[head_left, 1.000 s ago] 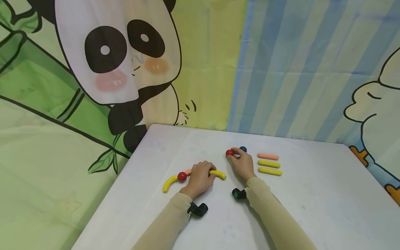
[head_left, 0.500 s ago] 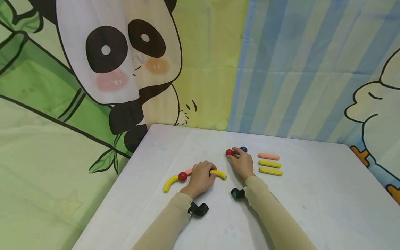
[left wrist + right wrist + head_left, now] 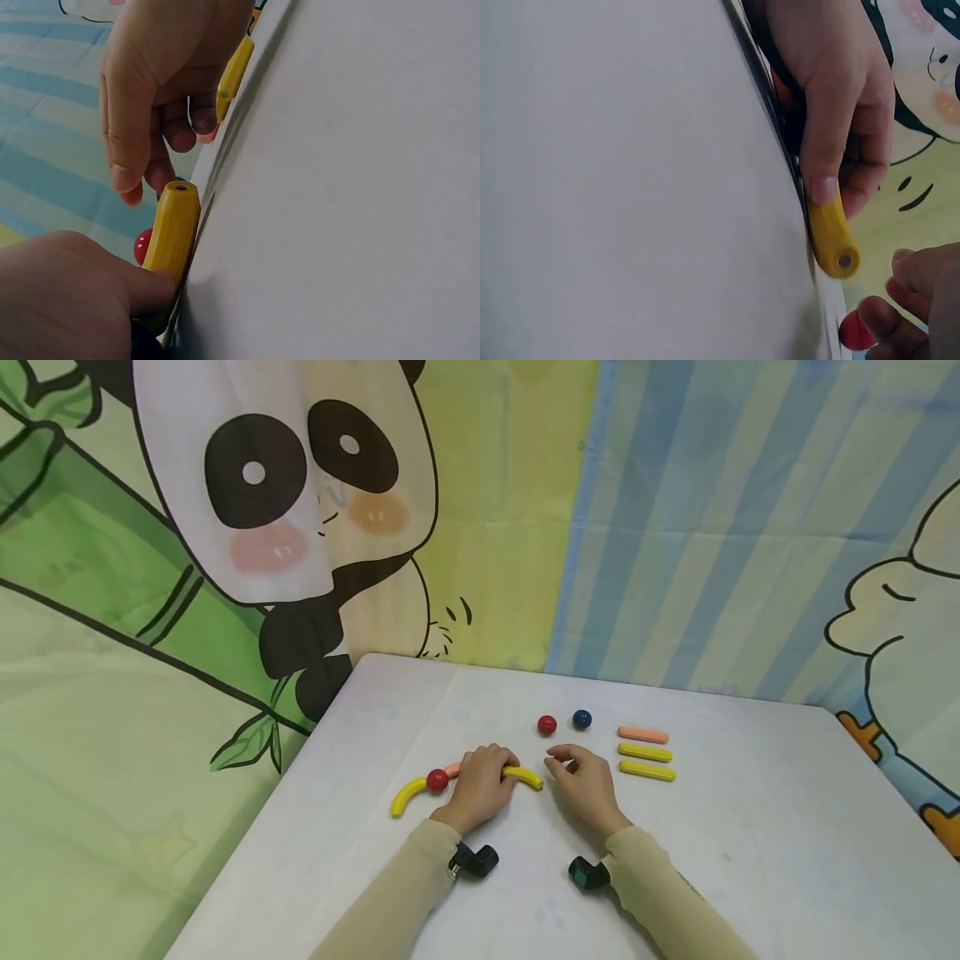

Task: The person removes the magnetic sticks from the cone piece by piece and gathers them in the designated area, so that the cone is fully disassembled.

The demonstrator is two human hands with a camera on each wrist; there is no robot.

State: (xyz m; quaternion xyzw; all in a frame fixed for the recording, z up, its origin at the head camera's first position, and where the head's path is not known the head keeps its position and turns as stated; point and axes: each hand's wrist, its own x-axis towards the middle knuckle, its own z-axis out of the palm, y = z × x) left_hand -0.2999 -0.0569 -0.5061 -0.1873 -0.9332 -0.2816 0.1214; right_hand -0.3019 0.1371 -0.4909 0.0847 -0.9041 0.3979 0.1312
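My left hand (image 3: 480, 787) grips one end of a yellow curved magnetic rod (image 3: 525, 777), its thumb along the side. A round metal spot marks that rod's free tip in the right wrist view. From beyond the hand, a pink rod (image 3: 453, 769), a red ball (image 3: 437, 780) and another yellow curved rod (image 3: 408, 797) run on to the left, touching one another. The middle of this chain is hidden under the hand. My right hand (image 3: 588, 785) holds nothing, its fingers loosely bent, just right of the free tip.
Farther back lie a loose red ball (image 3: 547, 725) and a dark blue ball (image 3: 582, 719). On the right, a pink straight rod (image 3: 642, 735) and two yellow straight rods (image 3: 645, 752) lie in a row. A printed cloth (image 3: 495, 518) hangs behind the white table (image 3: 750, 827).
My right hand has let go of the loose red ball and drawn back toward me, near the curved rod's tip. The ball stays at the back. My left hand keeps its hold.
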